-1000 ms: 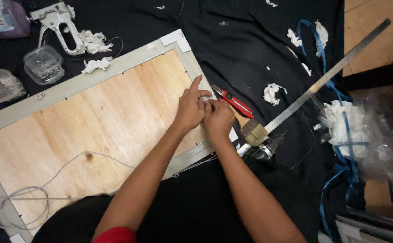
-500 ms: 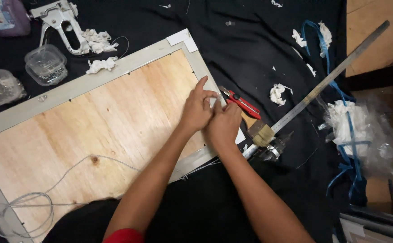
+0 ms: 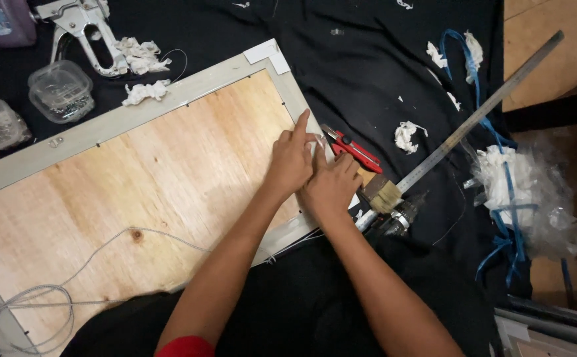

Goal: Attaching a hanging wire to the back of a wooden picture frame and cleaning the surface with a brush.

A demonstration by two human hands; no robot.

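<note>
Two hands meet at the right-hand edge of a large picture frame (image 3: 169, 109) lying face down on the black cloth (image 3: 368, 59) that covers the bench. The left hand (image 3: 291, 162) lies flat on the plywood backing (image 3: 136, 178), forefinger stretched along the pale moulding; the right hand (image 3: 331, 185) is bunched just beside it, and the two seem to pinch a small strip of something clear or whitish against the frame's edge. What the strip is I cannot tell from here.

The frame looks stiff and fairly weighty for its size, thin ply inside a painted border, so I would judge it wants lifting by the two long rails rather than by a corner. The white corner protector (image 3: 267, 53) suggests the finish marks easily. A thin hanging wire (image 3: 50, 291) trails loose across the lower left of the backing and could snag.

Just beside the right hand lie a red utility knife (image 3: 351, 147) and a paintbrush (image 3: 381, 193); a long steel ruler (image 3: 480, 112) runs diagonally past them, and a dark tool, perhaps a drill (image 3: 401, 218), lies close under its lower end. Farther up sit a staple gun (image 3: 80, 30), two clear tubs of small hardware (image 3: 60, 89), scraps of crumpled white paper (image 3: 407, 135), and blue strapping (image 3: 510, 218) tangled with clear plastic wrap (image 3: 546, 205) at the right.
</note>
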